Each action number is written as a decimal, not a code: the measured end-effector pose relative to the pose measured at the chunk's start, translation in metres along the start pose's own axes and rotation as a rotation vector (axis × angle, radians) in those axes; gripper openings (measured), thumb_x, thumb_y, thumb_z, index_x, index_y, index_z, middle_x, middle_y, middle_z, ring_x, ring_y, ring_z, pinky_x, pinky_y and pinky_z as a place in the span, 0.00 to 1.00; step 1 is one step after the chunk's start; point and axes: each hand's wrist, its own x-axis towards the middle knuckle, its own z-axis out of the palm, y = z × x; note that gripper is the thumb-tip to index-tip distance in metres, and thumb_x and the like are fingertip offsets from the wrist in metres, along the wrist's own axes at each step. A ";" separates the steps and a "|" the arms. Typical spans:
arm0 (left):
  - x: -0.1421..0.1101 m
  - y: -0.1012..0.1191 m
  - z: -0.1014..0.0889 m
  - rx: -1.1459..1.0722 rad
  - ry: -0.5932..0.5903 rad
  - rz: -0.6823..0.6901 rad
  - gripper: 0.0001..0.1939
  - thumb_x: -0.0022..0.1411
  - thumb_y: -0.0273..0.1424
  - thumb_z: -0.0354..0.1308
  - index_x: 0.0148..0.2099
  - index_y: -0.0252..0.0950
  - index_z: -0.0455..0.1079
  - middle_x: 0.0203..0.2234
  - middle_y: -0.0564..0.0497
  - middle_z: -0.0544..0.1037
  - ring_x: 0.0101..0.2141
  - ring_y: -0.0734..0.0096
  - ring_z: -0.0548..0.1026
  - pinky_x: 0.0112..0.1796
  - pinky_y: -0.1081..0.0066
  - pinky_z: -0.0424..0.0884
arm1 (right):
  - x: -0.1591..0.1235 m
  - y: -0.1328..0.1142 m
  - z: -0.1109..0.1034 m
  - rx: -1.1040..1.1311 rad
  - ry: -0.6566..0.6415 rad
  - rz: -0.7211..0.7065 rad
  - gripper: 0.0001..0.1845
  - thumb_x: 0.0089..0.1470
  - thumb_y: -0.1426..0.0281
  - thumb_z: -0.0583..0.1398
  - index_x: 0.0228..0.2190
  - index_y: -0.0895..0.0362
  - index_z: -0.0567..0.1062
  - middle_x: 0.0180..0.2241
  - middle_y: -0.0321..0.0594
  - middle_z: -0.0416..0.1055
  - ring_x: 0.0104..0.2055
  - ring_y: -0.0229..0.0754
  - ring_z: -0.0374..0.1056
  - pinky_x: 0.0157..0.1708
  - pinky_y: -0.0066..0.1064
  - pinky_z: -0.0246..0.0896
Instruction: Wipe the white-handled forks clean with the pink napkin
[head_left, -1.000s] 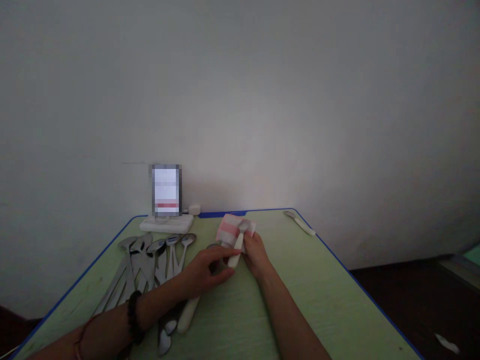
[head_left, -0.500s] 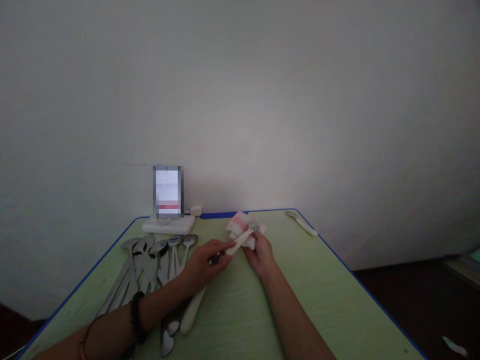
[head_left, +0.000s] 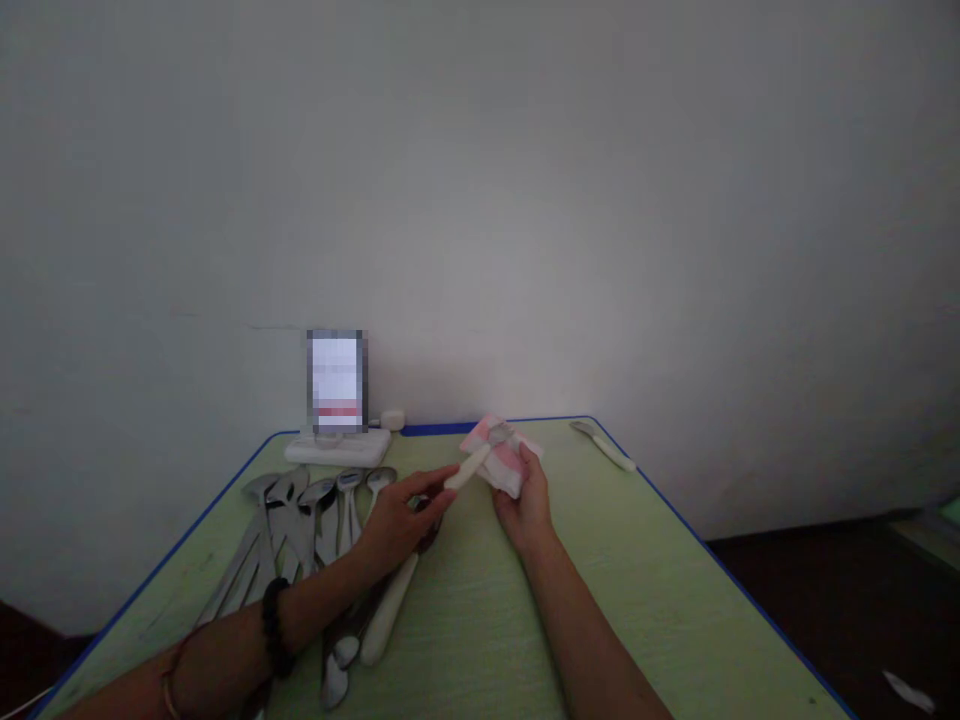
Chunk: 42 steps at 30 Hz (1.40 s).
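Note:
My left hand [head_left: 405,515] pinches the white handle of a fork [head_left: 471,466] between thumb and fingers, its metal head pointing away to the upper right. Held in my right hand [head_left: 526,500] is a folded pink and white cloth [head_left: 504,468]. The fork's head lies over the cloth; whether it touches cannot be made out. Below my left hand, a utensil with a thick white handle [head_left: 390,612] rests on the table, its metal end partly hidden by my fingers.
Several metal spoons and other utensils [head_left: 315,497] lie fanned out at the left, partly under my left forearm. A screen on a white stand [head_left: 337,448] is at the back. A white-handled utensil [head_left: 604,446] lies at the far right of the green table [head_left: 630,590]. Behind rises a wall.
The cloth has opened out a little and shifted slightly right in my right hand. My left hand and the fork have moved slightly up and left.

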 end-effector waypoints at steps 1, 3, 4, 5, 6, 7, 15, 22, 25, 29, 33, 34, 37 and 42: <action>0.000 0.001 0.001 -0.004 -0.033 0.000 0.19 0.58 0.36 0.55 0.50 0.36 0.73 0.26 0.52 0.76 0.28 0.70 0.71 0.32 0.73 0.68 | 0.000 0.001 0.000 -0.036 0.005 -0.015 0.07 0.43 0.70 0.62 0.29 0.57 0.75 0.26 0.34 0.78 0.27 0.37 0.71 0.31 0.27 0.67; -0.001 0.002 0.002 -0.006 -0.090 0.024 0.20 0.57 0.36 0.55 0.50 0.34 0.72 0.24 0.53 0.74 0.25 0.72 0.69 0.29 0.75 0.66 | -0.001 0.005 0.001 -0.113 -0.006 -0.046 0.08 0.40 0.73 0.64 0.29 0.58 0.75 0.25 0.35 0.77 0.27 0.38 0.71 0.32 0.27 0.66; -0.002 0.003 0.002 -0.002 -0.110 0.045 0.20 0.57 0.35 0.55 0.50 0.34 0.72 0.24 0.53 0.73 0.25 0.72 0.68 0.28 0.75 0.65 | -0.002 0.007 0.001 -0.156 -0.025 -0.057 0.09 0.38 0.74 0.64 0.28 0.59 0.75 0.25 0.35 0.77 0.28 0.38 0.72 0.32 0.28 0.66; -0.002 0.004 0.002 0.008 -0.123 0.069 0.20 0.57 0.35 0.55 0.51 0.34 0.72 0.25 0.53 0.73 0.26 0.73 0.67 0.28 0.75 0.64 | -0.003 0.009 0.000 -0.199 -0.050 -0.055 0.09 0.38 0.74 0.65 0.28 0.59 0.76 0.24 0.36 0.77 0.28 0.39 0.72 0.32 0.28 0.66; -0.003 0.005 0.002 0.022 -0.128 0.089 0.19 0.58 0.34 0.54 0.51 0.34 0.72 0.25 0.53 0.72 0.26 0.73 0.67 0.28 0.75 0.64 | -0.004 0.010 0.000 -0.240 -0.079 -0.042 0.09 0.38 0.73 0.65 0.27 0.60 0.76 0.24 0.37 0.77 0.29 0.40 0.72 0.33 0.29 0.66; -0.003 0.006 0.002 0.035 -0.132 0.102 0.19 0.58 0.34 0.54 0.51 0.34 0.71 0.26 0.52 0.71 0.26 0.73 0.66 0.29 0.75 0.64 | -0.005 0.012 0.000 -0.273 -0.108 -0.024 0.09 0.38 0.73 0.65 0.27 0.60 0.76 0.24 0.37 0.77 0.29 0.41 0.72 0.33 0.29 0.66; -0.002 0.006 0.001 0.042 -0.150 0.139 0.18 0.59 0.32 0.52 0.50 0.35 0.70 0.27 0.53 0.68 0.27 0.72 0.65 0.30 0.74 0.63 | 0.001 0.008 0.001 -0.117 0.002 0.041 0.08 0.44 0.68 0.62 0.29 0.59 0.76 0.26 0.36 0.78 0.28 0.39 0.72 0.34 0.31 0.68; -0.003 0.006 0.001 0.056 -0.167 0.152 0.16 0.59 0.31 0.52 0.49 0.34 0.70 0.26 0.53 0.66 0.26 0.73 0.64 0.29 0.74 0.62 | 0.002 0.007 -0.003 -0.115 0.008 -0.027 0.08 0.42 0.70 0.65 0.29 0.59 0.75 0.26 0.36 0.77 0.27 0.38 0.71 0.30 0.28 0.67; -0.004 0.007 0.001 0.048 -0.173 0.168 0.15 0.58 0.30 0.51 0.47 0.34 0.70 0.26 0.54 0.65 0.27 0.73 0.64 0.29 0.74 0.62 | 0.002 0.008 -0.005 -0.142 -0.013 -0.018 0.08 0.41 0.70 0.66 0.28 0.59 0.75 0.25 0.36 0.76 0.26 0.38 0.70 0.29 0.29 0.67; -0.003 0.006 0.001 0.055 -0.167 0.170 0.14 0.58 0.29 0.51 0.46 0.35 0.70 0.27 0.54 0.65 0.27 0.73 0.64 0.29 0.74 0.63 | 0.001 0.008 -0.004 -0.157 -0.041 -0.009 0.09 0.40 0.70 0.67 0.28 0.60 0.75 0.25 0.37 0.77 0.25 0.38 0.71 0.31 0.30 0.68; -0.005 0.006 0.002 0.055 -0.188 0.175 0.13 0.58 0.29 0.51 0.45 0.35 0.70 0.27 0.54 0.65 0.26 0.74 0.64 0.29 0.75 0.63 | -0.001 0.007 -0.002 -0.184 -0.080 0.000 0.13 0.40 0.67 0.67 0.30 0.60 0.76 0.25 0.39 0.77 0.27 0.40 0.72 0.32 0.31 0.68; -0.005 0.005 0.002 0.054 -0.203 0.178 0.13 0.58 0.29 0.52 0.45 0.35 0.69 0.27 0.54 0.65 0.26 0.74 0.64 0.29 0.75 0.63 | -0.002 0.007 -0.002 -0.192 -0.089 0.004 0.13 0.41 0.67 0.67 0.30 0.60 0.76 0.25 0.39 0.77 0.28 0.41 0.72 0.32 0.32 0.68; -0.006 0.004 0.002 0.043 -0.287 0.194 0.14 0.58 0.30 0.53 0.47 0.35 0.69 0.28 0.54 0.66 0.25 0.75 0.64 0.29 0.76 0.63 | -0.003 0.008 -0.001 -0.212 -0.102 0.024 0.14 0.41 0.66 0.67 0.31 0.61 0.76 0.25 0.40 0.77 0.28 0.41 0.72 0.32 0.32 0.68; -0.006 0.002 0.001 0.059 -0.349 0.203 0.16 0.62 0.34 0.50 0.51 0.37 0.68 0.31 0.52 0.70 0.28 0.73 0.66 0.32 0.74 0.64 | -0.002 0.003 -0.001 -0.135 -0.070 0.064 0.11 0.44 0.66 0.64 0.30 0.58 0.75 0.26 0.36 0.77 0.26 0.38 0.71 0.30 0.29 0.68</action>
